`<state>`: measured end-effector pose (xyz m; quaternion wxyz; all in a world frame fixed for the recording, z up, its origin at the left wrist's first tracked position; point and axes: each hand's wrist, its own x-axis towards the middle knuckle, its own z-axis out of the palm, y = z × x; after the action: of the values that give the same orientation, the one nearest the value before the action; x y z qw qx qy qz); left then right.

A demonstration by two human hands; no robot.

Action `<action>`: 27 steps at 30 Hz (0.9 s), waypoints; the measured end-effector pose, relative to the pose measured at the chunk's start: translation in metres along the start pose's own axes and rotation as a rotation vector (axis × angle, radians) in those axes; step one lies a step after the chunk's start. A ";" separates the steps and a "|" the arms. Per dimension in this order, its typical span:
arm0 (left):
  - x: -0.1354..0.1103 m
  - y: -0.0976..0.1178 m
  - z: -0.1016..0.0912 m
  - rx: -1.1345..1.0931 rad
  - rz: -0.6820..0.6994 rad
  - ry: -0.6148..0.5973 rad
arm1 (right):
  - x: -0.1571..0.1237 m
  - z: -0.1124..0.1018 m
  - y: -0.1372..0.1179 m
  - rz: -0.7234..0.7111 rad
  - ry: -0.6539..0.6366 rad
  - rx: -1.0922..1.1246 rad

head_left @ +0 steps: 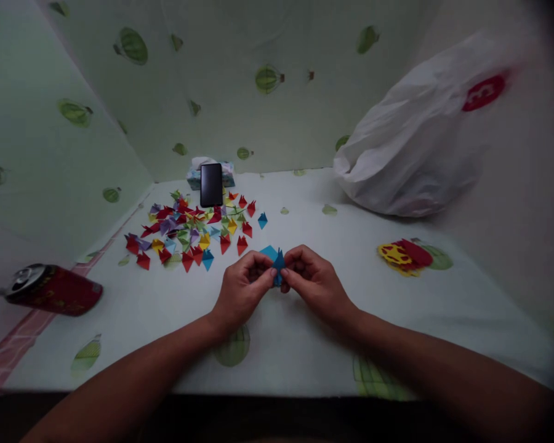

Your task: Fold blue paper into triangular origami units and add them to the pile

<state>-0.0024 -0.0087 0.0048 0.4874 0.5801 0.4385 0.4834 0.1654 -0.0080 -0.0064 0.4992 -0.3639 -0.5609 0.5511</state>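
Note:
Between both hands, over the middle of the table, is a small folded blue paper piece (279, 266) with narrow points facing up, much like an origami crane. My left hand (245, 280) pinches its left side with thumb and fingers. From the other side my right hand (314, 280) grips it the same way. Just behind the fingers a lighter blue paper square (269, 251) shows in part. Beyond my left hand lies a spread of small folded paper pieces (196, 232) in red, yellow, purple, green and blue. One blue folded piece (263, 220) lies apart at its right edge.
A red drink can (58, 289) stands at the left. A black phone (211, 184) leans on a tissue box (228, 173) at the back. Red and yellow cut-outs (404, 255) lie at the right, before a full white plastic bag (406, 135). The table's front edge runs below my forearms.

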 end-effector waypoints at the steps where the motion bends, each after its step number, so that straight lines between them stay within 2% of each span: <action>1: 0.000 0.000 0.000 -0.034 0.001 -0.005 | 0.000 0.000 0.000 -0.003 -0.004 0.014; 11: 0.000 0.001 -0.001 -0.212 -0.032 -0.069 | -0.002 -0.006 -0.005 -0.094 -0.030 -0.066; 19: 0.001 0.002 0.000 -0.215 -0.034 -0.063 | -0.005 -0.006 -0.005 -0.328 -0.003 -0.411; 21: 0.000 0.002 0.000 -0.185 0.003 -0.036 | -0.005 -0.006 -0.004 -0.296 0.000 -0.351; 23: 0.000 0.001 0.000 -0.131 0.063 0.006 | -0.005 -0.006 -0.004 -0.206 0.001 -0.224; 27: -0.002 -0.003 -0.002 0.056 0.248 0.041 | -0.002 -0.006 -0.005 -0.066 -0.032 -0.124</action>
<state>-0.0047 -0.0100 0.0013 0.3982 0.6334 0.3865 0.5393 0.1726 -0.0093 -0.0022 0.4845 -0.3665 -0.6135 0.5045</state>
